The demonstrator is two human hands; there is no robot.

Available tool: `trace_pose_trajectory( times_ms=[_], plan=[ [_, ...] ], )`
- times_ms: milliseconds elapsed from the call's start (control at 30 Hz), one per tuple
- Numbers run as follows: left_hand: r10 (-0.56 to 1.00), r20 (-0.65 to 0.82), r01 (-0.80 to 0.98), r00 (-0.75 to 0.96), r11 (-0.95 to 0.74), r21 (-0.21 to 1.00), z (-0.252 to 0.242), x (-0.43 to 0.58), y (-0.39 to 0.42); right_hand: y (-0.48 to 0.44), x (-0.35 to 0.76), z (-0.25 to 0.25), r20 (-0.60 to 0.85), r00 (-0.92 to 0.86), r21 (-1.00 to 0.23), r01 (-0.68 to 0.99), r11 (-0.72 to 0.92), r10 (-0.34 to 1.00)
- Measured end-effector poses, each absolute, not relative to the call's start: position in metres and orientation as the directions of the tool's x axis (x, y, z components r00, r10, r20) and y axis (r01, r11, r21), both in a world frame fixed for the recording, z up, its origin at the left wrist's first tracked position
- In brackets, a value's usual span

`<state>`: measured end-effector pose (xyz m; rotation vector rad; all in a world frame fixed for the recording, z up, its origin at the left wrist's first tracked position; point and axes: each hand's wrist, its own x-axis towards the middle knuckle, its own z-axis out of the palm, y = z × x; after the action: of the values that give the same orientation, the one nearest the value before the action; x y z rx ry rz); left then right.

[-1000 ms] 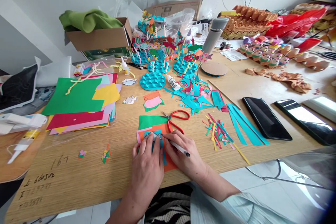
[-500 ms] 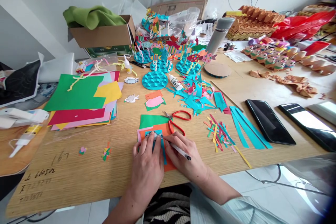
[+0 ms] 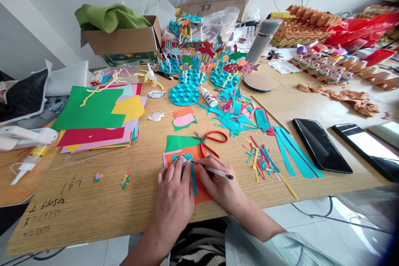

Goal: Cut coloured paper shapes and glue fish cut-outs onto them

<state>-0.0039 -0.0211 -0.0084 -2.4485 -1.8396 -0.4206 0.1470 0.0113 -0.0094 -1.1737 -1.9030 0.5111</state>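
I log the left hand [image 3: 173, 193] open, its fingers pinning the paper cutout [image 3: 183, 159] steady while the right hand [image 3: 220, 183] grips a white marker pen [image 3: 218, 171] against it.

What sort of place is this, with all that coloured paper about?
It looks like a paper-craft workroom, perhaps a small workshop: there's a stack of coloured paper sheets, red-handled scissors, and finished paper fish on teal stands.
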Motion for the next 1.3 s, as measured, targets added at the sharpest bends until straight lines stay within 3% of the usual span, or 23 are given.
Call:
trace_pose_trajectory(
  times_ms=[300,1300],
  plan=[
    [0.939,0.225,0.948,0.260,-0.292,0.126,-0.0072,-0.0038,-0.0202,0.0130,0.1456,-0.0092,0.350,-0.110,-0.791,0.497,0.356,0.930],
    [0.927,0.252,0.947,0.278,-0.309,0.089,-0.0058,-0.0033,-0.0195,0.0126,0.1466,-0.0118,0.327,-0.091,-0.794,0.514,0.326,0.941]
  ],
)
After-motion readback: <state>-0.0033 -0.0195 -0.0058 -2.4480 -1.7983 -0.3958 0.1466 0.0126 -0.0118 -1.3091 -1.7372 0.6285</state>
